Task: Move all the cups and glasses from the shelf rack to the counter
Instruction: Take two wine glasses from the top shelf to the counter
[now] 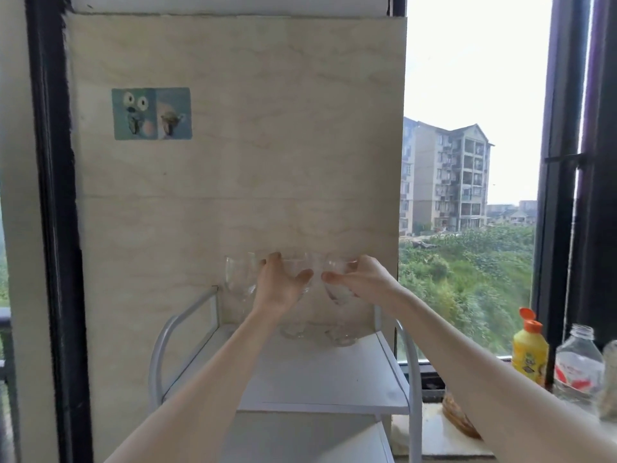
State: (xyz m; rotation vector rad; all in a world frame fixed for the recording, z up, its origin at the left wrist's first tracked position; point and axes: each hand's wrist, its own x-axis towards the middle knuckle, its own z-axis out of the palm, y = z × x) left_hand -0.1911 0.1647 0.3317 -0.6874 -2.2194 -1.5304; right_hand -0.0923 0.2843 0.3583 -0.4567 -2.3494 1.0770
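Three clear stemmed glasses stand at the back of the white shelf rack's top shelf [320, 379], against the beige wall panel. My left hand [280, 285] wraps around the bowl of the middle glass [297, 265]. My right hand [360, 279] grips the bowl of the right glass [337, 292]. The left glass [238, 275] stands free, just left of my left hand. The glasses' round feet [317, 332] show on the shelf below my hands.
A lower white shelf [300, 439] sits beneath the top one. To the right, on the window-side counter [434, 432], stand a yellow bottle with an orange cap [529, 352], a clear plastic bottle [579, 365] and a brown woven object [457, 412]. A window frame rises at the right.
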